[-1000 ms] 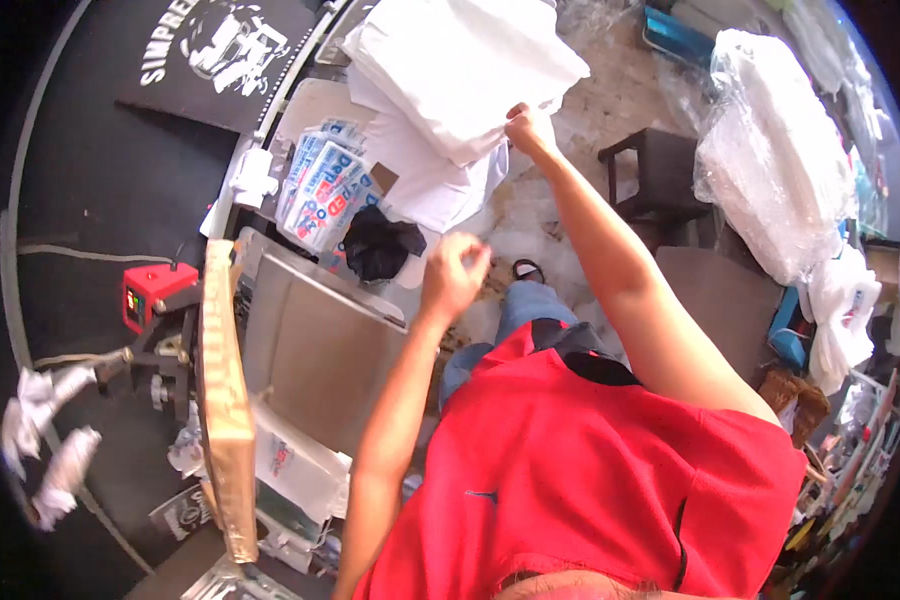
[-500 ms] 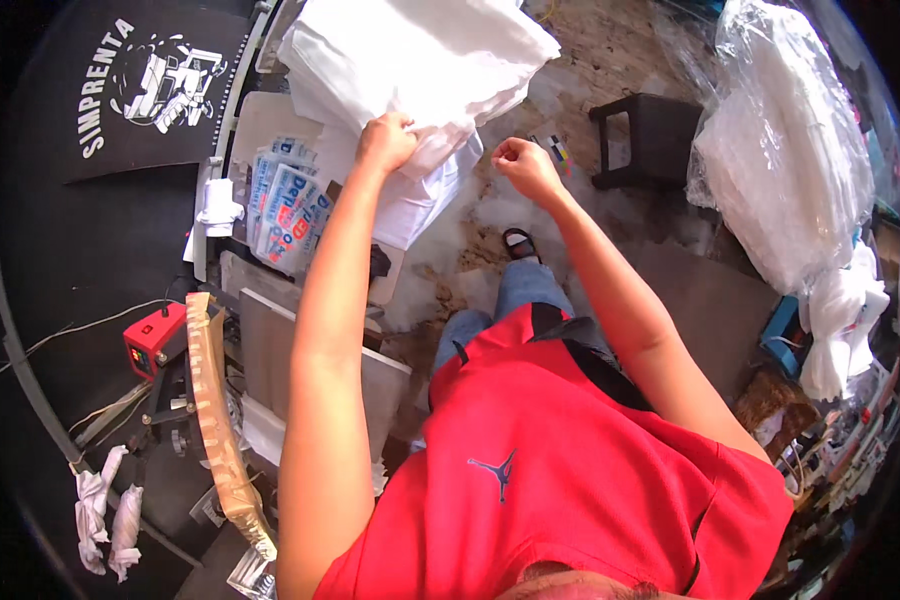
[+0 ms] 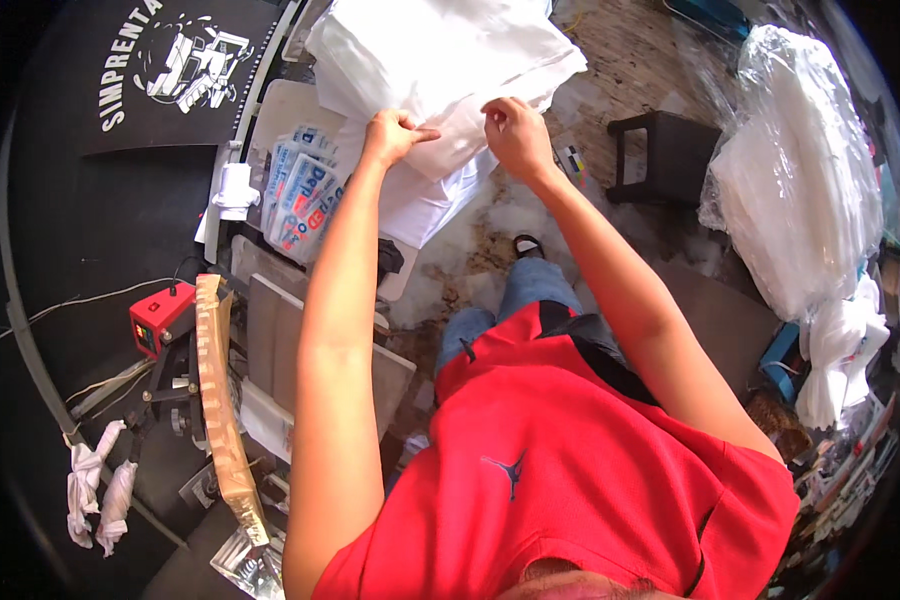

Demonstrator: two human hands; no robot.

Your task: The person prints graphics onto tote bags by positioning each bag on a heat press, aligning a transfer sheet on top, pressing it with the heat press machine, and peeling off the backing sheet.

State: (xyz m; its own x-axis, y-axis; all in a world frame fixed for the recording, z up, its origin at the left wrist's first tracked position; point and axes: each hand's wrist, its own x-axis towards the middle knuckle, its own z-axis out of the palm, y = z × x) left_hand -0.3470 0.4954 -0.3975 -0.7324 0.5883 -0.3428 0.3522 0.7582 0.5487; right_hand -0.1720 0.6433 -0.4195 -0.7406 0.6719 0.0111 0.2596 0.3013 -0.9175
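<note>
**Two hands on a white stack**

Two rags (image 3: pixel 95 490) were seen hanging at the far left, with a red box (image 3: pixel 158 318) and a taped press edge (image 3: pixel 222 400) just beside them. Printed packets (image 3: pixel 300 195) lay on a board beneath the white stack's left side. The left hand (image 3: pixel 395 135) was closed in a fist on the stack (image 3: pixel 450 70), a fold of fabric apparently pinched under the thumb. The right hand (image 3: pixel 515 135) was set near it, fingers curled onto the same front edge; how much cloth was trapped there could not be told. The stack itself was piled at the top centre, above the knees. A black stool (image 3: pixel 670 155) and a bagged white bundle (image 3: pixel 800 200) were placed well apart to the right.

It was judged that a single layer would be separated best if both grips were kept close together on one edge and lifted evenly, so that lower sheets were not dragged along.
</note>
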